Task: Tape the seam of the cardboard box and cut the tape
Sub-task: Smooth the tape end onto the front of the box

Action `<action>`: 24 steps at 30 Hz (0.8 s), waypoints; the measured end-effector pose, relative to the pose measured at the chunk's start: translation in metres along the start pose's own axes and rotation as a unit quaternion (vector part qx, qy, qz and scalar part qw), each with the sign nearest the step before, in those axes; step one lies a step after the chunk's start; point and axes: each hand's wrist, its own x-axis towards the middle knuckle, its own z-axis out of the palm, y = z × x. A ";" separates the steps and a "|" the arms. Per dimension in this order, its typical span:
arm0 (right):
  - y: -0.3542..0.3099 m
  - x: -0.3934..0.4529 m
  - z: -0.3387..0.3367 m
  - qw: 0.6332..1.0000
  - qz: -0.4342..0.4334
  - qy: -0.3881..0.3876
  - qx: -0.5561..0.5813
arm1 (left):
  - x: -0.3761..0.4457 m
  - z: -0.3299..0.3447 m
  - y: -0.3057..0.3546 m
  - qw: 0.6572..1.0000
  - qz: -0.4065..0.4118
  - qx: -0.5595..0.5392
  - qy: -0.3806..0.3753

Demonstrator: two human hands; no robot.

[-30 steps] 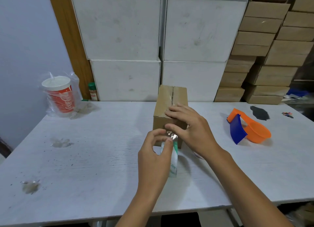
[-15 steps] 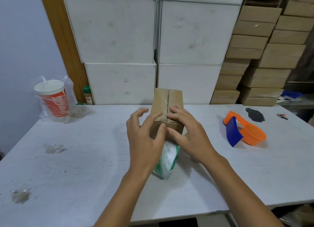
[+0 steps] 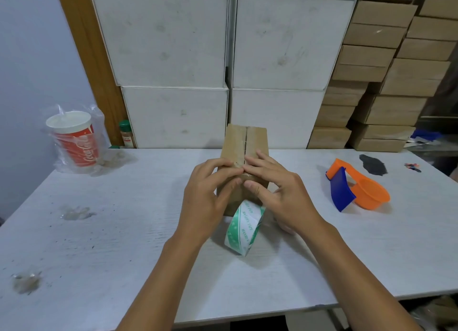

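At the centre of the frame the cardboard box (image 3: pixel 245 157) stands on the white table (image 3: pixel 124 231), its top seam running away from the camera with clear tape already shining along it. Both hands meet at the near top edge: the left hand (image 3: pixel 205 194) lies with fingers spread flat over the left flap and its thumb down the front face, and the right hand (image 3: pixel 280 192) mirrors it on the right flap, fingertips almost touching at the seam. Neither hand is closed around anything; they press rather than grasp, most likely to rub the tape down where it folds over the edge so that it sticks. The tape roll (image 3: pixel 244 228) hangs or leans just below the hands against the box front, apparently attached by the uncut strip, which would explain its tilted pose; the strip itself is hidden. Its white band carries green lettering too small to read. To the right of the frame lies an orange and blue tape cutter (image 3: pixel 357 187), well apart from the box, presumably waiting for the cut. At upper left a red cup (image 3: pixel 74 140) in a clear bag reads "Coca-Cola".
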 end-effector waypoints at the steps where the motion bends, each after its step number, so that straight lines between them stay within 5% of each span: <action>1: 0.000 0.000 -0.001 1.000 0.002 -0.003 -0.002 | 0.000 -0.001 0.000 1.000 0.000 0.001 -0.003; 24: 0.014 0.005 -0.001 0.995 -0.005 0.018 0.095 | 0.001 0.002 0.002 1.000 -0.008 0.018 0.019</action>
